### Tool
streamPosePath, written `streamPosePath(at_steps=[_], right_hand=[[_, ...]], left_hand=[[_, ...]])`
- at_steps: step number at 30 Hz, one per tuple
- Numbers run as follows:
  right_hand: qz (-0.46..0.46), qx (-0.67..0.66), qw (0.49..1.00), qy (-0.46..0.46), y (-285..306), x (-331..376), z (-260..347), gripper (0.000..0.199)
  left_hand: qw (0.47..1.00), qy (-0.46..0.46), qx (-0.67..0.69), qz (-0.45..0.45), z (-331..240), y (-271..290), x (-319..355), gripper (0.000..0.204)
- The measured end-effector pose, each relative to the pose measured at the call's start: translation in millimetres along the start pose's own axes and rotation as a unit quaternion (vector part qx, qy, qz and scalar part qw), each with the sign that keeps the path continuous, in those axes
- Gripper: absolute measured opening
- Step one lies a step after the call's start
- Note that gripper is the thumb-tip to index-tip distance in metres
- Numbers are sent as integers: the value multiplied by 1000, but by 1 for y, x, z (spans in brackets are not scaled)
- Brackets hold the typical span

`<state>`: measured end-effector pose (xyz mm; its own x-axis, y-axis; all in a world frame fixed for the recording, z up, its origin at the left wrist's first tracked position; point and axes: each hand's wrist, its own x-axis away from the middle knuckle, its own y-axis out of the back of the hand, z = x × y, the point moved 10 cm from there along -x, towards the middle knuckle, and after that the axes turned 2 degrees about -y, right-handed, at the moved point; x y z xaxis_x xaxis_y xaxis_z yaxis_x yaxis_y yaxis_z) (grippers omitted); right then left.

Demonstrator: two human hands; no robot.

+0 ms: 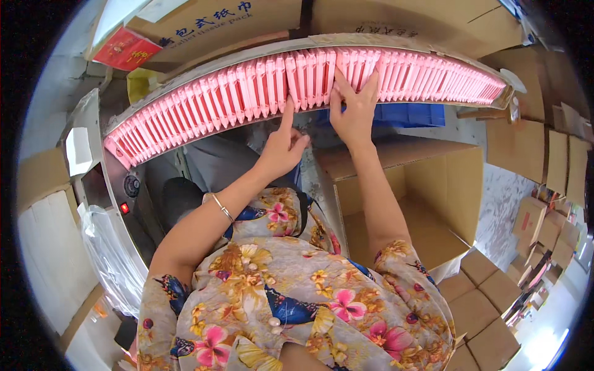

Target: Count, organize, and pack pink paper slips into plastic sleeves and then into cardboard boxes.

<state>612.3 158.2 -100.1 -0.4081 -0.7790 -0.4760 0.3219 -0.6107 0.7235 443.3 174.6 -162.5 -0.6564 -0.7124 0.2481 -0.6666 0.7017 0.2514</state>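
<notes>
A long row of pink tissue packs (235,93) stands on edge, packed side by side in a narrow tray (396,42) that curves across the far side. My left hand (281,148) is below the row's middle; its index finger stretches up to touch the packs' near ends, the other fingers are loosely curled, and nothing is in it. To its right my right hand (356,117) lies against the row with its fingers spread. Two of its fingertips reach onto the packs at either side of a small group, and the thumb rests at the near edge.
An open cardboard box (402,198) stands below the tray on the right, with a blue crate (408,115) behind it. Large cartons (421,21) rise beyond the tray. At left are a panel with a black knob (132,185) and clear plastic bags (108,253). Stacked boxes (482,297) fill the right.
</notes>
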Motion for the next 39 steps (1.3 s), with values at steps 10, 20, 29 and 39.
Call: streamPosePath(at_steps=[10, 20, 29, 39], right_hand=[[24, 62, 991, -113, -30, 10, 14, 100], [21, 91, 990, -106, -28, 8, 15, 99], [13, 108, 990, -87, -29, 7, 18, 99], [18, 93, 993, -64, -22, 4, 27, 97]], left_hand=[[988, -3, -154, 4, -4, -8, -11, 93], [996, -67, -45, -46, -25, 40, 26, 92], [986, -87, -13, -142, 3, 68, 20, 96], [928, -70, -324, -170, -24, 88, 22, 41]])
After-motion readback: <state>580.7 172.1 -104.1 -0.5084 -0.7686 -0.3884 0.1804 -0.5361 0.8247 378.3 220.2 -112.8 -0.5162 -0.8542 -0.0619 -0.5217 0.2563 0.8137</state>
